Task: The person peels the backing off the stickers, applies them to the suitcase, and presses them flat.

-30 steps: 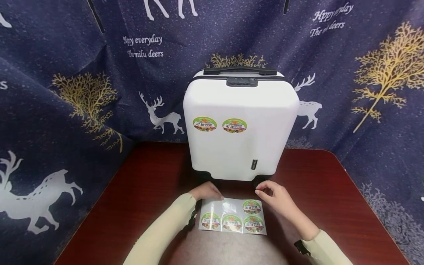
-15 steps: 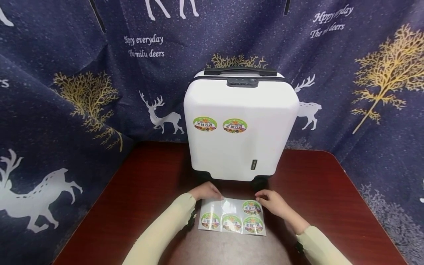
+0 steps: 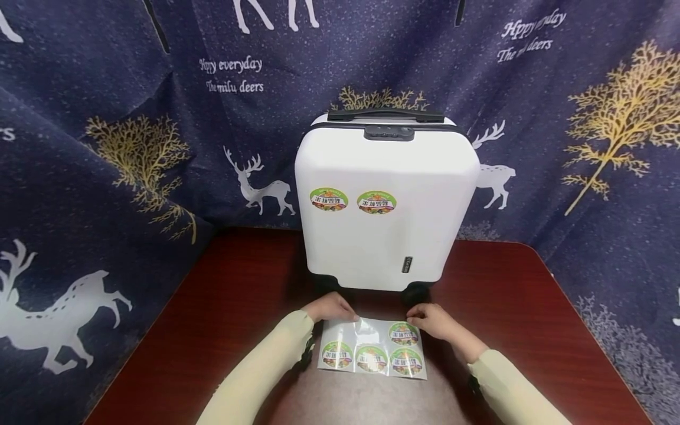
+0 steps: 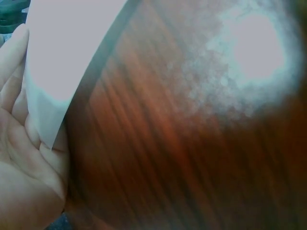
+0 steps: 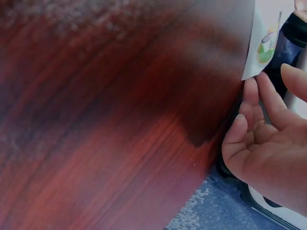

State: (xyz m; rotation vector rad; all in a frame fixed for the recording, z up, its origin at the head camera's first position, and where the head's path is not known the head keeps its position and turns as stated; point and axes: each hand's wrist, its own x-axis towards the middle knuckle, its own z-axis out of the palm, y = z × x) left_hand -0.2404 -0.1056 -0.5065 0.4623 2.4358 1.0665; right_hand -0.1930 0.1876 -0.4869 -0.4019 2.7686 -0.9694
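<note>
A silvery sheet of stickers (image 3: 336, 332) lies before the suitcase. Its several oval fruit stickers (image 3: 371, 359) fill the near row and the far right place. My left hand (image 3: 330, 307) pinches the sheet's far edge; in the left wrist view the white sheet (image 4: 62, 57) stands up against my fingers (image 4: 29, 129). My right hand (image 3: 437, 322) is at the far right corner, close to the upper right sticker (image 3: 404, 334). In the right wrist view its fingertips (image 5: 250, 88) meet the sheet's corner (image 5: 249, 69), with the thumb held apart.
Just behind the sheet stands a white suitcase (image 3: 366, 248) with black wheels, a lock and a top handle. Two oval stickers (image 3: 376, 202) sit side by side on its front. Under everything is a dark red wooden table (image 3: 510, 307), with a blue deer-print cloth (image 3: 255, 130) hanging behind.
My right hand has come down and slightly left, from above the table beside the sheet to its far right corner. My left hand stays on the far edge.
</note>
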